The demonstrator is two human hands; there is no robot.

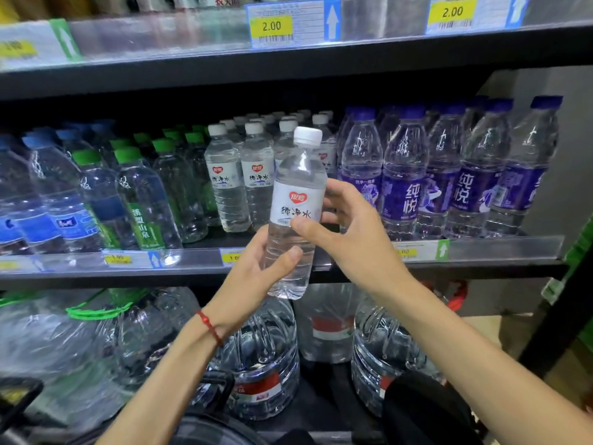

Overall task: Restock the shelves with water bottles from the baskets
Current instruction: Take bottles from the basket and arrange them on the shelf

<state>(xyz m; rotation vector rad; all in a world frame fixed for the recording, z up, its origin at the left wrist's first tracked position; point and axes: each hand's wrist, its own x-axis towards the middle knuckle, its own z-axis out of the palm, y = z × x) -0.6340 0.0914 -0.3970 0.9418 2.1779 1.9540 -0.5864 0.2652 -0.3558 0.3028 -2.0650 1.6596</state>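
Shop shelf (pixel 481 264) stands close behind. Left hand (pixel 253 277) grips the bottle (pixel 296 200) low, right hand (pixel 353 232) pinches its label, just before the shelf. Looks full, smooth, squashy; grip its middle

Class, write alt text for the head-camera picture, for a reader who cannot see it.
Two hands hold a white-capped water bottle before a shop shelf: the left hand grips its lower half, the right hand its label. Matching bottles stand behind, purple-labelled ones beside them.
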